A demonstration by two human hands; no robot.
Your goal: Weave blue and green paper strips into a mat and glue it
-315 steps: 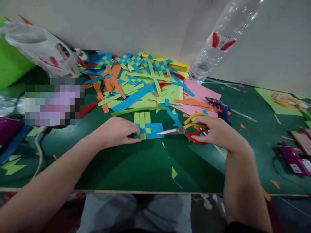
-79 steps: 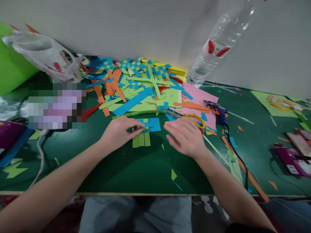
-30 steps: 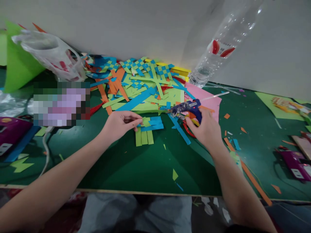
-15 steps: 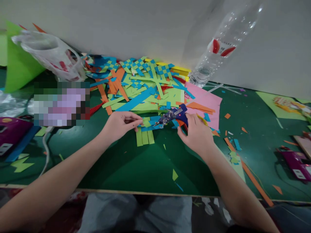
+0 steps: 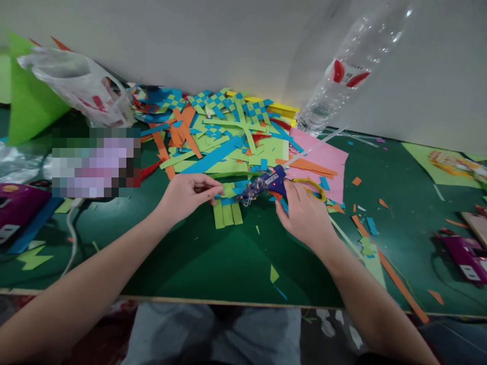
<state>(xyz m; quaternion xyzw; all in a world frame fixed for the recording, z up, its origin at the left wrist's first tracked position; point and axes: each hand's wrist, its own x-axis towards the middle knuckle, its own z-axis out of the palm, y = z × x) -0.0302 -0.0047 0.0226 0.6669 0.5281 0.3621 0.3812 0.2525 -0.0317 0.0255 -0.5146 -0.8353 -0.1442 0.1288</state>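
My right hand (image 5: 304, 215) is closed around the handle of a blue hot glue gun (image 5: 272, 181), whose nozzle end is clumped with glue and points left and down. A clear glue stick (image 5: 315, 148) sticks out of its back. The nozzle is over a small weave of green and blue paper strips (image 5: 228, 213); whether it touches I cannot tell. My left hand (image 5: 190, 195) pinches the weave's left side between thumb and fingers. Yellow-handled scissors (image 5: 317, 188) lie just behind my right hand, their blades hidden.
Behind the hands is a heap of paper strips and woven pieces (image 5: 228, 121). A clear plastic bottle (image 5: 342, 76) leans at the wall beside pink paper (image 5: 331, 157). A plastic bag (image 5: 87, 91) stands back left. Purple boxes (image 5: 462, 258) sit on both sides.
The glue gun's nozzle has moved left and slightly down over the weave, with my right hand shifting along. More of the yellow scissor handle now shows. My left hand has stayed almost still.
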